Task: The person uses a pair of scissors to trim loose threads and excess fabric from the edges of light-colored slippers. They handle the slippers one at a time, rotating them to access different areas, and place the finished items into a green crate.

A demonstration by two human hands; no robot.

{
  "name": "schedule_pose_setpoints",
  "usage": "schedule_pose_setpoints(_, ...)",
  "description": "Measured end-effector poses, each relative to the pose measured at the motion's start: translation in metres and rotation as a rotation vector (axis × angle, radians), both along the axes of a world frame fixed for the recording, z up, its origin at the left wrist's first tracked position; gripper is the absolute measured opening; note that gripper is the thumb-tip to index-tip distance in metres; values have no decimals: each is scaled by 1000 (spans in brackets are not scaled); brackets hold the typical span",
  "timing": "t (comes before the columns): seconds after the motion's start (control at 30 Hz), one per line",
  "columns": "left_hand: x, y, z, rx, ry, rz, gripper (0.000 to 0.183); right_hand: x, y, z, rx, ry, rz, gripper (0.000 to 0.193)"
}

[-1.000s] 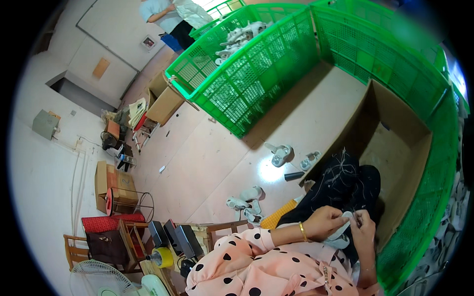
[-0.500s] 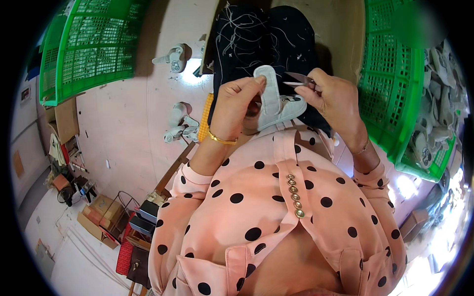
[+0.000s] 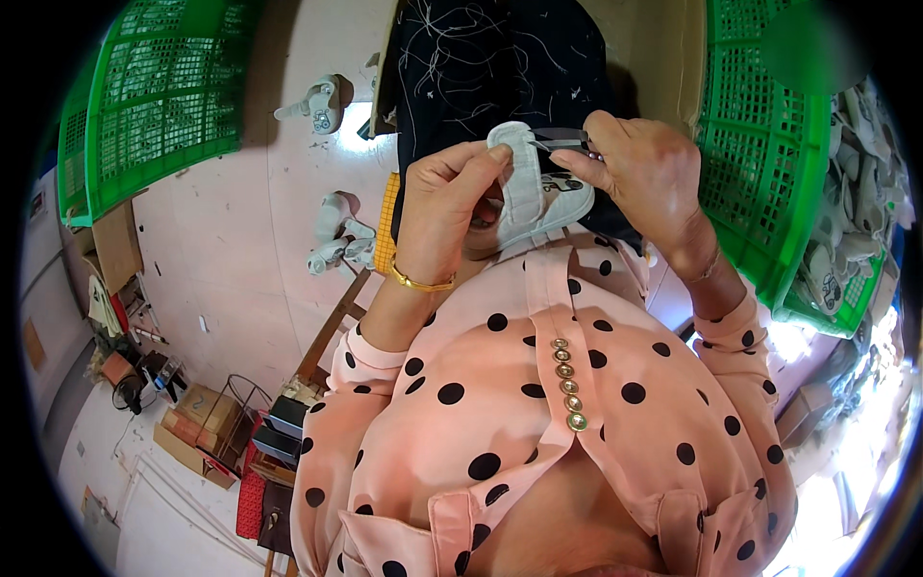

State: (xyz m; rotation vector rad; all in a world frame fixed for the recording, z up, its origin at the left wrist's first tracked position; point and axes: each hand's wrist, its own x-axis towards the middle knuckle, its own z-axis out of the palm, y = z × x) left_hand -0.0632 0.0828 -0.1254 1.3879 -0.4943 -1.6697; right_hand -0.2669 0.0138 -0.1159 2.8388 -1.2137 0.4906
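Note:
Over my lap, my left hand grips a small white shoe with a dark printed picture on it. Its thumb pinches the upright strap near the rounded end. My right hand is closed around metal thread snips. Their blades point left, and the tips lie at the right edge of the strap. Whether they touch a thread there is too small to tell. Part of the shoe is hidden behind my left hand.
Loose white threads lie on the dark cloth over my legs. On the right, a green crate stands by a heap of white shoes. Another green crate is at far left. Several white shoes lie on the floor.
My right hand has brought the snips left and slightly up, so the tips now reach the strap's edge. The strap has turned its flat side more into view.

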Motion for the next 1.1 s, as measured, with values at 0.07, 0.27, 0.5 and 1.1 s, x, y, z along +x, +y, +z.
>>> schedule_pose_setpoints(0.07, 0, -1, 0, 2, -5, -10, 23, 1, -3, 4, -18, 35, 6, 45)
schedule_pose_setpoints(0.27, 0, -3, -2, 17, 21, -18, 20, -1, -5, 3, -32, 66, 21, 43)
schedule_pose_setpoints(0.5, 0, -1, -9, -13, 76, -21, 13, -1, -5, 4, 3, 39, 56, 42)
schedule_pose_setpoints(1.1, -6, -2, 4, -18, 1, -128, 18, 11, -10, -7, 561, -197, -9, 29)
